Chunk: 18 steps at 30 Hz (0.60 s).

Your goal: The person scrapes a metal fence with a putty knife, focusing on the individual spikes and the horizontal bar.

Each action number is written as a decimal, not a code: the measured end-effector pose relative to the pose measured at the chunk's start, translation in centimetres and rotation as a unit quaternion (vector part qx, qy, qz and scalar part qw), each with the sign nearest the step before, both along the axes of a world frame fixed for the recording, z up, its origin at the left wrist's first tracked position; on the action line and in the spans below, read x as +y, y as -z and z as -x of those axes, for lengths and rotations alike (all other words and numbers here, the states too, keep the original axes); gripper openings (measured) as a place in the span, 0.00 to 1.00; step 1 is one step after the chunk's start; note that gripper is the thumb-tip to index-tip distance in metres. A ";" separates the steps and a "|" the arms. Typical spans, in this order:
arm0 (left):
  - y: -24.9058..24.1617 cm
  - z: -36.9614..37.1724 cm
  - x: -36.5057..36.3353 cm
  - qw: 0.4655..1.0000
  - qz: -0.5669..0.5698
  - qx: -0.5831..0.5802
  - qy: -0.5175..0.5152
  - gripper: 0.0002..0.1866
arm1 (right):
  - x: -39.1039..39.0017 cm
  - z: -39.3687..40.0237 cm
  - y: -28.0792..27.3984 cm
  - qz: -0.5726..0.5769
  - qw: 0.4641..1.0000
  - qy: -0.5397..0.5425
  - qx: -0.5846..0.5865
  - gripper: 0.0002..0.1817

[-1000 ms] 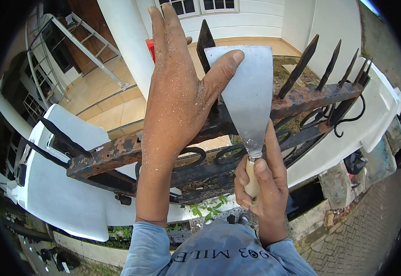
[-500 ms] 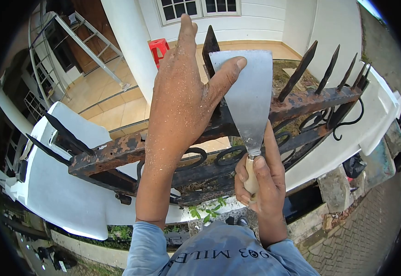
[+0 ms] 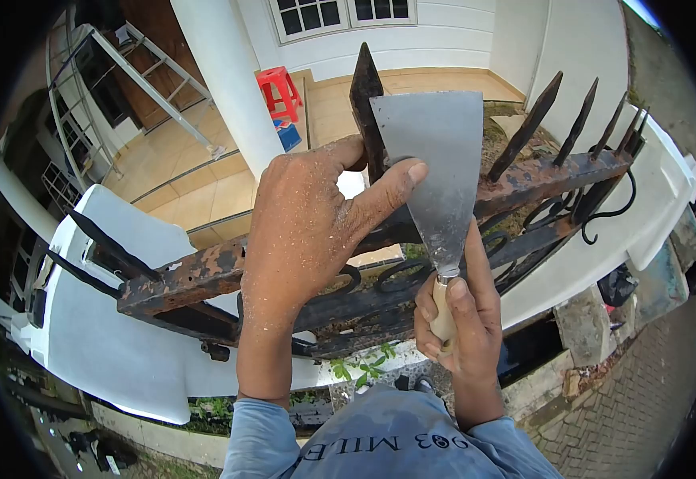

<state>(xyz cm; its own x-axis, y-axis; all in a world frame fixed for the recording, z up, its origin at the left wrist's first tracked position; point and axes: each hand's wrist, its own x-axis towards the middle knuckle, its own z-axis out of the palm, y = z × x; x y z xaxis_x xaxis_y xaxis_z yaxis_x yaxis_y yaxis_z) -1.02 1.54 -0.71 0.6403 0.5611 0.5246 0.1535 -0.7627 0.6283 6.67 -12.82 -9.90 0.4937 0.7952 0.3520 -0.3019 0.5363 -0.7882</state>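
A scraper with a wide metal blade and a pale handle stands blade up over a rusty fence rail. Around its handle my right hand is closed, thumb in front. My left hand, dusted with pale specks, has its thumb on the blade's left part. Its other fingers are bent towards a dark fence spike, and their tips are hidden behind the spike and blade.
More pointed spikes rise from the rail at right, others at left. Black scrollwork lies below. Beyond the fence are a white column, a red stool and a metal ladder.
My left hand's fingers have bent down from pointing up and moved behind the spike. The scraper has shifted slightly right, still in my right hand. A blue object beneath the stool has come into view.
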 end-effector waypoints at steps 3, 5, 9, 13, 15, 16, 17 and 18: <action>0.7 0.1 0.2 0.999 -0.041 0.033 -0.010 0.31 | -0.5 0.3 1.2 0.017 0.999 0.030 0.000 0.32; 0.4 0.0 0.3 0.999 -0.028 0.037 -0.007 0.29 | -0.4 0.5 0.2 0.039 0.998 0.051 -0.006 0.32; -1.0 0.1 -0.3 0.999 0.021 0.002 0.038 0.29 | -0.9 0.3 0.1 0.037 0.998 0.045 -0.034 0.32; -0.4 -0.3 0.1 0.998 -0.016 -0.036 0.056 0.34 | -1.1 -0.3 -0.1 0.061 0.996 0.047 -0.051 0.32; 0.0 -0.3 0.0 0.997 -0.021 -0.047 0.055 0.37 | -1.7 -0.1 0.0 0.069 0.995 0.051 -0.058 0.33; 0.4 -0.2 -0.2 0.998 -0.020 -0.045 0.050 0.38 | -1.8 0.2 0.1 0.068 0.994 0.054 -0.061 0.33; 0.5 -0.1 -0.3 0.998 -0.021 -0.044 0.045 0.40 | -1.7 0.4 0.3 0.070 0.993 0.065 -0.069 0.33; 0.4 -0.2 -0.1 0.997 -0.032 -0.055 0.046 0.40 | -1.5 0.5 0.5 0.072 0.991 0.075 -0.079 0.33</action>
<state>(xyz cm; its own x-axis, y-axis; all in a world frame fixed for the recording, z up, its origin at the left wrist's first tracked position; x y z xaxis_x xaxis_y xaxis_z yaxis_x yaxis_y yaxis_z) -0.87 1.45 -1.09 0.6245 0.4659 0.6269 0.0146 -0.8094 0.5870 6.19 -14.32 -10.44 0.5582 0.7646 0.3222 -0.0941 0.4441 -0.8910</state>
